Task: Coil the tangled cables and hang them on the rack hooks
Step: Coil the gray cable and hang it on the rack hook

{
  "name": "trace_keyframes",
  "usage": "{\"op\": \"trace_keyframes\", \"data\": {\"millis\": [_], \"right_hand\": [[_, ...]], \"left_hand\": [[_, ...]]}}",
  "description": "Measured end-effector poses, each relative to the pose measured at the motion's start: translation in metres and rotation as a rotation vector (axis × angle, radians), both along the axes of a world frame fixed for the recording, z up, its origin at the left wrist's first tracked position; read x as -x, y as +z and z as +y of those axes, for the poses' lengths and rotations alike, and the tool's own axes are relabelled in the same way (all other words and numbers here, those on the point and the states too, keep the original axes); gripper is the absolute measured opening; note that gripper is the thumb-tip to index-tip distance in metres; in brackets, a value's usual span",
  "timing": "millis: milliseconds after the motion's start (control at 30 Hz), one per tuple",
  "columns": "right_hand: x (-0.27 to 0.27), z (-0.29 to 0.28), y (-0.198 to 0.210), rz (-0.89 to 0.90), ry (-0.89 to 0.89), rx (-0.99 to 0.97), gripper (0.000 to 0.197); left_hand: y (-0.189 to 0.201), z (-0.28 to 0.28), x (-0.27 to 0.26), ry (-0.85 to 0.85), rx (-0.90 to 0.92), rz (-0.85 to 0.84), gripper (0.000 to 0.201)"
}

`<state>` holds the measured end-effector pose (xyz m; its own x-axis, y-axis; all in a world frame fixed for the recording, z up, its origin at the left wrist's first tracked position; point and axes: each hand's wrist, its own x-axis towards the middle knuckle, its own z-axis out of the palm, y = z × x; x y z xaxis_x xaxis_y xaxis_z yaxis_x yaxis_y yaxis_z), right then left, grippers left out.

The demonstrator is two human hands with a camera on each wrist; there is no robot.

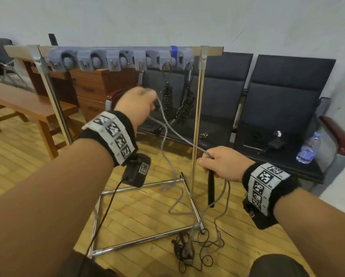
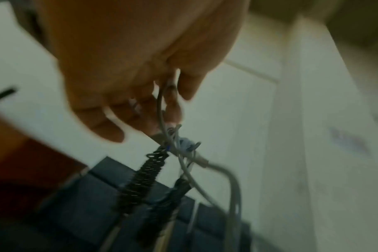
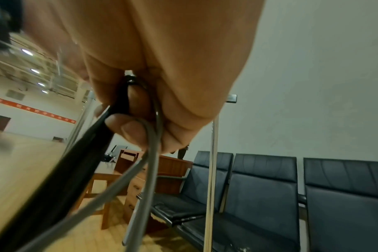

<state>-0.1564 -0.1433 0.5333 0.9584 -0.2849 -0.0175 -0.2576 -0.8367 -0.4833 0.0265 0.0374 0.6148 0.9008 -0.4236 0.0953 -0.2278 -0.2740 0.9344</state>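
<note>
Grey cable (image 1: 179, 134) runs taut on a slant between the two hands, high at the far left and low at the near right, with the rack's right upright (image 1: 195, 124) standing just beside that span. The left hand (image 1: 136, 104) is raised in front of the rack, fingers (image 2: 173, 109) curled and pinching the cable near its upper end. The right hand (image 1: 221, 163) sits lower and closer to the person, fist wrapped round the grey cable together with a black strap (image 1: 211, 188) that hangs down from it. Below the hands the rest of the cable droops in loose bends to the wooden floor (image 1: 147, 214), where a snarl of thin black cables (image 1: 189, 250) lies by the rack's foot. Two black coiled cables (image 1: 175, 104) already hang from the rightmost hooks (image 1: 165, 65); the hooks to their left look free. The left hand is the nearer one to those hooks. I'd judge the slack still needs gathering, and the upright and base bars could snag it.
</note>
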Motion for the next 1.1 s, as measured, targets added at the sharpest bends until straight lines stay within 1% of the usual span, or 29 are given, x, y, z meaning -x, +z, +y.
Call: {"op": "trace_keyframes", "data": {"millis": [33,67,100,133,167,200,267,300,333,367,400,500,533,567,633,700,733,767,833,867,900,933,967,1000,1067,1100], "right_hand": [[-0.001,0.001,0.003,-0.005,0.000,0.002,0.037],[-0.002,0.002,0.006,-0.015,-0.002,0.007,0.037],[-0.003,0.004,0.011,-0.030,-0.004,0.011,0.038],[-0.004,0.005,0.016,-0.045,-0.008,0.009,0.040],[-0.006,0.007,0.021,-0.058,-0.012,0.000,0.043],[-0.007,0.010,0.026,-0.068,-0.014,-0.008,0.045],[-0.009,0.013,0.034,-0.071,-0.013,-0.010,0.044],[-0.009,0.015,0.037,-0.068,-0.012,-0.016,0.043],[-0.009,0.017,0.039,-0.061,-0.008,-0.021,0.042],[-0.009,0.018,0.041,-0.051,-0.001,-0.015,0.041],[-0.008,0.020,0.042,-0.038,0.006,0.003,0.040],[-0.005,0.022,0.041,-0.023,0.009,0.051,0.032],[-0.005,0.020,0.040,-0.027,0.008,0.038,0.027],[-0.004,0.018,0.037,-0.025,0.008,0.007,0.023],[-0.003,0.012,0.028,0.001,-0.011,-0.117,0.020],[0.000,0.005,0.016,0.051,-0.054,-0.236,0.022],[0.002,0.001,0.009,0.081,-0.065,-0.264,0.023],[0.003,-0.003,0.002,0.124,-0.069,-0.252,0.022],[0.008,-0.011,-0.011,0.266,-0.044,-0.099,0.017],[0.011,-0.016,-0.018,0.339,-0.032,-0.020,0.017],[0.014,-0.020,-0.022,0.381,-0.037,0.017,0.017],[0.016,-0.024,-0.023,0.376,-0.059,0.018,0.015],[0.018,-0.027,-0.022,0.325,-0.085,-0.001,0.013],[0.017,-0.028,-0.019,0.231,-0.110,-0.032,0.020],[0.010,-0.025,-0.008,-0.023,-0.091,-0.163,0.054],[0.005,-0.019,0.001,-0.146,-0.044,-0.256,0.064]], "left_hand": [[-0.010,-0.002,0.001,0.019,-0.223,-0.101,0.038],[-0.018,-0.004,0.005,0.033,-0.362,-0.191,0.051],[-0.025,-0.006,0.013,0.026,-0.405,-0.258,0.055],[-0.031,-0.009,0.021,-0.011,-0.404,-0.295,0.052],[-0.036,-0.014,0.029,-0.106,-0.393,-0.272,0.049],[-0.041,-0.020,0.037,-0.228,-0.398,-0.174,0.055],[-0.048,-0.029,0.053,-0.443,-0.430,0.139,0.078],[-0.050,-0.033,0.058,-0.508,-0.440,0.248,0.085],[-0.054,-0.036,0.061,-0.545,-0.423,0.310,0.086],[-0.056,-0.039,0.063,-0.553,-0.374,0.347,0.083],[-0.058,-0.041,0.065,-0.540,-0.298,0.376,0.075],[-0.056,-0.049,0.071,-0.458,0.016,0.442,0.038],[-0.054,-0.051,0.071,-0.441,0.097,0.419,0.031],[-0.051,-0.051,0.071,-0.425,0.168,0.384,0.028],[-0.042,-0.050,0.071,-0.395,0.314,0.352,0.027],[-0.032,-0.049,0.070,-0.396,0.456,0.375,0.028],[-0.026,-0.047,0.068,-0.392,0.525,0.400,0.028],[-0.020,-0.045,0.065,-0.366,0.588,0.423,0.028],[-0.007,-0.040,0.055,-0.275,0.679,0.452,0.029],[-0.001,-0.037,0.050,-0.253,0.695,0.455,0.030],[0.004,-0.034,0.046,-0.256,0.671,0.445,0.031],[0.007,-0.032,0.042,-0.283,0.595,0.416,0.032],[0.008,-0.030,0.041,-0.339,0.478,0.372,0.032],[0.007,-0.029,0.041,-0.420,0.344,0.319,0.032],[0.001,-0.029,0.048,-0.611,0.126,0.239,0.033],[-0.002,-0.030,0.053,-0.703,0.060,0.224,0.035]]}}
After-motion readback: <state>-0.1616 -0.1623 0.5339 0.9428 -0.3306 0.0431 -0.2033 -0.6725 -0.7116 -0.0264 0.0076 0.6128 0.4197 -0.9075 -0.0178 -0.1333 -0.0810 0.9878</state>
